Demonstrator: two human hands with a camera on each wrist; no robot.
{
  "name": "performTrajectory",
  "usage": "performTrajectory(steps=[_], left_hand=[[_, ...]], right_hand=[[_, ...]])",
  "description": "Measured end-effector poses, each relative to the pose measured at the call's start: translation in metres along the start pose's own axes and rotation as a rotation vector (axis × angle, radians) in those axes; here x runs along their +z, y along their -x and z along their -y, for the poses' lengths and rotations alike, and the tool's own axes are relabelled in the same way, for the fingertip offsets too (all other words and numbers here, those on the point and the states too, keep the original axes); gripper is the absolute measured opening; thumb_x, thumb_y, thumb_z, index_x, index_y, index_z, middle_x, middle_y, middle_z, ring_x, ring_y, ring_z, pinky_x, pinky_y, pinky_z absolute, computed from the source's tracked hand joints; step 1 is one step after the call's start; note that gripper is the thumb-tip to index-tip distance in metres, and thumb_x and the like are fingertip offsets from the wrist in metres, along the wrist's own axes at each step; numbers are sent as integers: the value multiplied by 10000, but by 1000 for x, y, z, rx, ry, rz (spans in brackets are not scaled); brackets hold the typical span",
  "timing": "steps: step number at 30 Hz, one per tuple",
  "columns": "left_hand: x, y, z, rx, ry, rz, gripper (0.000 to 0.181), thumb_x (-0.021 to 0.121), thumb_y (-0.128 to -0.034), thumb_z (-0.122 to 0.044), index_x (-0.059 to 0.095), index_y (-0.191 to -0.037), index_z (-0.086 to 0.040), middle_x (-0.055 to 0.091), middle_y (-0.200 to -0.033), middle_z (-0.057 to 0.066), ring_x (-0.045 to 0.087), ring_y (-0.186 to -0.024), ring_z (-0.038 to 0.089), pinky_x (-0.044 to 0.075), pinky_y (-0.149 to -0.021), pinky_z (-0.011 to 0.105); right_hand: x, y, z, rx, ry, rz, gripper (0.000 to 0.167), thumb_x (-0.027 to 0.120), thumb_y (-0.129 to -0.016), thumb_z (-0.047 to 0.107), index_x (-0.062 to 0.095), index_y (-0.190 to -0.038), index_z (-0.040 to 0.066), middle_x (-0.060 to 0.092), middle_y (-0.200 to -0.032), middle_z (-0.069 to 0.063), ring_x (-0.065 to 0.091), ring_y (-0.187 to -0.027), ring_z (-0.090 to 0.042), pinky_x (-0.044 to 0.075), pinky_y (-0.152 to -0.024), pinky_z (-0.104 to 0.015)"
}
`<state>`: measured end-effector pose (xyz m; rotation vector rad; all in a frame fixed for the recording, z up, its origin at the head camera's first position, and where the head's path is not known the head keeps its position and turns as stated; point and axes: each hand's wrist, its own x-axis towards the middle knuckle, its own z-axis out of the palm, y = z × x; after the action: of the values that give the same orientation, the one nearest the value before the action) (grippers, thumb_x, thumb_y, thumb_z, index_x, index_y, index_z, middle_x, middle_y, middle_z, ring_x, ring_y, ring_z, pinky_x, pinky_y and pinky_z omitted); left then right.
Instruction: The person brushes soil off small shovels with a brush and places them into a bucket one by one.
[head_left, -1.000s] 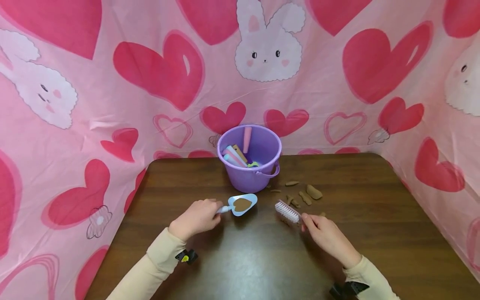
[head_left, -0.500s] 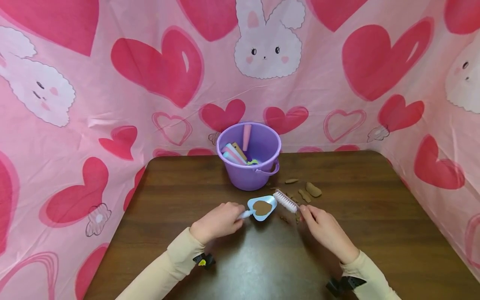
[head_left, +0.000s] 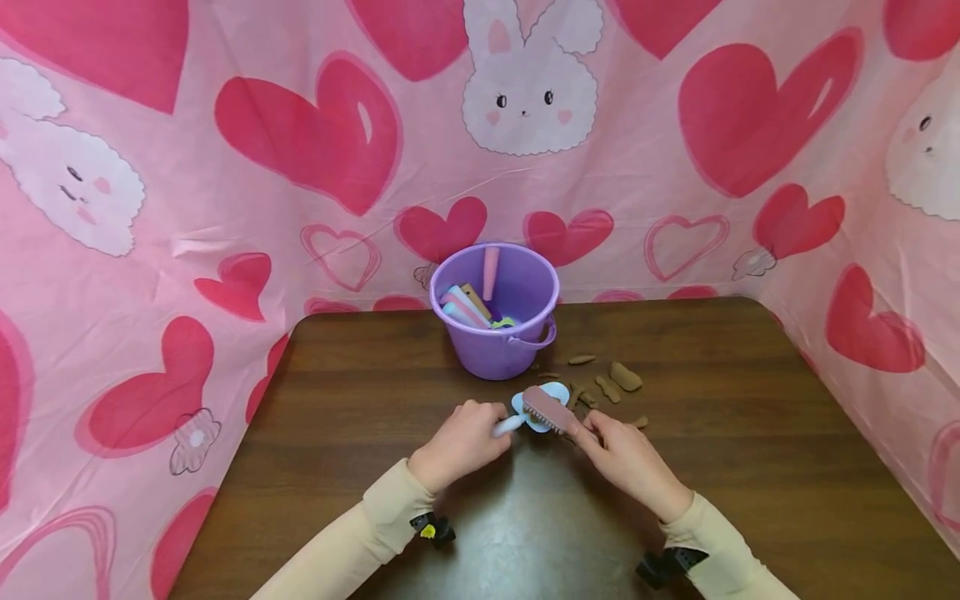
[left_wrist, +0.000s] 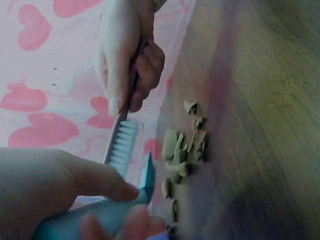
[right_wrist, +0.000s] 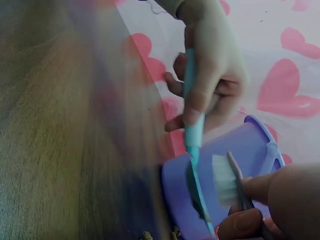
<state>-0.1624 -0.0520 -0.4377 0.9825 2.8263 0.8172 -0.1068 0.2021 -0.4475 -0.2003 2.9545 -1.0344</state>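
Note:
My left hand (head_left: 465, 443) grips the handle of a light blue toy shovel (head_left: 510, 425), its scoop (head_left: 558, 390) held over the table near the bucket. Brown clay lay in the scoop earlier; the brush now covers much of it. In my right hand (head_left: 633, 465) is a scrub brush with a pinkish back (head_left: 549, 408), white bristles (left_wrist: 125, 142) facing the scoop. The right wrist view has the bristles (right_wrist: 224, 180) beside the shovel's blade, with a small gap between them. Several brown clay pieces (head_left: 625, 377) lie on the table just beyond the scoop and to its right.
Behind the shovel stands a purple bucket (head_left: 495, 357) holding a pink-handled thing (head_left: 491, 273) and other colourful toys. The dark wooden table (head_left: 360, 358) meets a pink cloth (head_left: 420, 167) with hearts and rabbits at the back and sides.
The shovel has moved right, toward the clay pieces. My right hand has turned the brush over and brought it left above the scoop, so its back now faces up.

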Motion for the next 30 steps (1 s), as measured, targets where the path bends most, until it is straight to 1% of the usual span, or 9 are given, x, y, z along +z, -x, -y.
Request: performTrajectory(steps=[6,9,12,14,17,22,26,28,30], left_hand=[[2,-3,-9,-5,15,10,132,742,-892,-93,645,-805,-113,475,-635,-71,470,-561,110,429,-528,266],[2,-2,-12,-4,24,-6,141,742,-896,-87,653,-792,-116,474,-631,-77,480,-566,99,438,-528,257],[3,0,-13,1,26,-31,184,738,-908,-86,639,-758,-128,432,-605,-92,470,-560,94,432,-522,252],[4,0,-14,-3,34,-37,227,730,-924,-90,616,-735,-141,391,-589,-102,451,-553,89,421,-512,245],[4,1,-13,-4,31,-38,290,723,-939,-98,571,-700,-158,338,-576,-107,420,-547,91,404,-505,242],[5,1,-12,-1,17,-49,343,714,-938,-92,516,-669,-168,317,-577,-102,413,-551,101,401,-507,255],[5,1,-11,-15,19,-66,368,705,-935,-83,479,-655,-159,316,-585,-91,416,-549,113,403,-501,267],[5,1,-11,-23,29,-77,348,705,-938,-84,498,-667,-156,331,-590,-88,424,-552,113,409,-505,270],[5,1,-11,-29,46,-86,314,707,-941,-82,532,-688,-147,355,-596,-84,438,-554,110,420,-506,270]], right_hand=[[2,0,0,-26,93,-51,352,678,-1010,390,538,-750,198,402,-589,90,391,-512,-89,306,-493,-287],[2,2,-3,-48,146,-84,373,703,-992,385,512,-723,210,386,-574,89,383,-494,-103,294,-469,-302],[1,3,-5,-72,190,-142,390,723,-977,377,499,-705,210,378,-564,80,384,-488,-131,301,-456,-324],[1,3,-7,-79,213,-184,397,728,-975,373,494,-703,203,372,-560,73,382,-486,-145,304,-449,-335],[0,1,-9,-78,218,-216,401,733,-976,352,492,-704,183,364,-560,62,377,-486,-155,302,-446,-336],[2,-2,-9,-70,184,-208,389,711,-995,333,501,-720,156,369,-567,56,375,-491,-145,299,-464,-327],[6,-4,-4,-84,141,-164,376,706,-999,336,514,-719,172,381,-568,82,371,-489,-100,299,-478,-297],[8,-5,-2,-96,138,-144,377,707,-997,342,513,-717,181,382,-569,89,371,-487,-93,298,-475,-293],[10,-5,1,-106,167,-144,380,705,-997,355,508,-720,184,383,-570,80,375,-484,-104,302,-463,-303]])
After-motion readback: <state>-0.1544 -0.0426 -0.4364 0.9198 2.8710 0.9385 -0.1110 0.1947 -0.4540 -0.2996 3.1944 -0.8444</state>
